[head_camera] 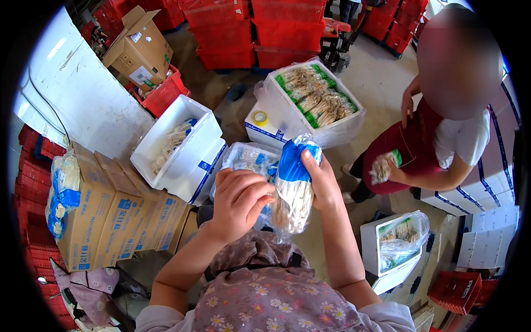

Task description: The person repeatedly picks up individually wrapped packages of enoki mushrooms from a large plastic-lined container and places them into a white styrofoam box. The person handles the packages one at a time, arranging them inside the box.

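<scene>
My right hand (324, 182) grips a clear and blue plastic bag of enoki-like mushrooms (293, 199), held upright before my apron, thumb on its blue part. Close to the bag's left side is my left hand (242, 199), fingers curled; whether its fingertips pinch the plastic I cannot tell. Just behind both hands, a white foam box (232, 155) lined with clear film holds similar blue-marked bags, partly hidden. To the left, another open foam box (145, 168) with some loose-lying mushroom bags (174, 143) rests on a closed one.
Mushroom cartons (97, 228) stand at left, with bags on top. Ahead, a foam box (286, 112) of green-marked bags sits near a yellow tape roll (260, 118). At right, a person in a red apron (419, 141) holds a bag, near another foam box (369, 249). Red crates (226, 37) stand behind.
</scene>
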### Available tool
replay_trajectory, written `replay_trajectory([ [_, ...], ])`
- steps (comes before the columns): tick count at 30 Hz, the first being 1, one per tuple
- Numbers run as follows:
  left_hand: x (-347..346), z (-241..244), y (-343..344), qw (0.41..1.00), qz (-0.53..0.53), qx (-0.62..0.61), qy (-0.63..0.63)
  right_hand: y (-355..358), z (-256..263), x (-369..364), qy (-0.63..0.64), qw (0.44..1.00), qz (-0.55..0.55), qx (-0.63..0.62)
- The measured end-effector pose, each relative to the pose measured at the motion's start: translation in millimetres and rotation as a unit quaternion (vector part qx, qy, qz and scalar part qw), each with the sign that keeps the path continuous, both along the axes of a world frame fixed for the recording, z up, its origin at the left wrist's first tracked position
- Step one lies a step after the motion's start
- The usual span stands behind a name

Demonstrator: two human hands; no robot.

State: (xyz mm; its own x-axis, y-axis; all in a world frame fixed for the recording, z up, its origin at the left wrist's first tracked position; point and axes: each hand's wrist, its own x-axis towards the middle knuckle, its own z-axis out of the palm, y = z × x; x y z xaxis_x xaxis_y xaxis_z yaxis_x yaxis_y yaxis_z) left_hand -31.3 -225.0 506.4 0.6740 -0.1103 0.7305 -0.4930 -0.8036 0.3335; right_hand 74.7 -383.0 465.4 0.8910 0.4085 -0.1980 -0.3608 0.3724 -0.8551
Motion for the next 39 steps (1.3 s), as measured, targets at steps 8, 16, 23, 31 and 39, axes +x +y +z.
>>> replay_trajectory([
  [8,-12,-7,9,0.993,-0.067,0.101,0.001,10,2,-11,-0.005,0.998,0.059,0.004],
  [16,-29,-30,19,0.994,-0.077,0.079,-0.023,25,-12,-19,0.050,0.991,0.118,0.029],
  [23,-67,-25,9,0.995,-0.083,0.050,-0.027,18,-39,3,0.083,0.996,0.017,0.005],
  [31,-75,-51,42,0.964,0.179,-0.117,0.156,-14,-83,13,0.202,0.977,-0.012,0.068],
  [39,-170,-236,151,0.767,0.452,-0.194,0.413,-33,-128,-30,0.342,0.936,-0.047,0.062],
])
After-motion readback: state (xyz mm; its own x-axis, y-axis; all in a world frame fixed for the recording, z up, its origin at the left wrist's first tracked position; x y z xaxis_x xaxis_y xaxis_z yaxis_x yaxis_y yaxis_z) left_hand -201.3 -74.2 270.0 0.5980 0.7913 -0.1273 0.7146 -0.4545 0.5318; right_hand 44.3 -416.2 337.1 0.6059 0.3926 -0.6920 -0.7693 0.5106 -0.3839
